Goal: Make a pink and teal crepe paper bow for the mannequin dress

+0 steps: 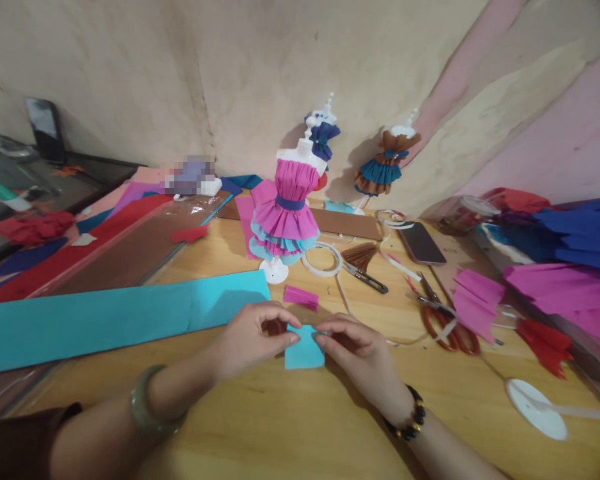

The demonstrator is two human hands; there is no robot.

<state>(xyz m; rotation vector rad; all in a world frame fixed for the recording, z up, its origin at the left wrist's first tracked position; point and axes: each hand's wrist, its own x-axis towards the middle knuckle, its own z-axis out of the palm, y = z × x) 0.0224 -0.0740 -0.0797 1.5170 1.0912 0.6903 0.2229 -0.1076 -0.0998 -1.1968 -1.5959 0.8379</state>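
A small light-blue piece of crepe paper [305, 351] is held just above the wooden table. My left hand [257, 335] pinches its upper left corner between thumb and fingers. At the upper right corner, my right hand [355, 350] grips it the same way. Behind my hands lies a small pleated magenta paper strip [301, 297]. Farther back stands a white mini mannequin in a magenta and light-blue ruffled paper dress [293, 207] with a dark blue belt. To the left stretches a long light-blue crepe paper strip [125, 313].
Orange-handled scissors [450, 327], a tape roll [323, 259], a black-handled cutter [365, 277] and a phone [423, 243] lie behind and right. Two more dressed mannequins, one brown and teal [383, 163], stand by the wall. A white disc [537, 409] sits front right, near coloured paper piles [570, 293].
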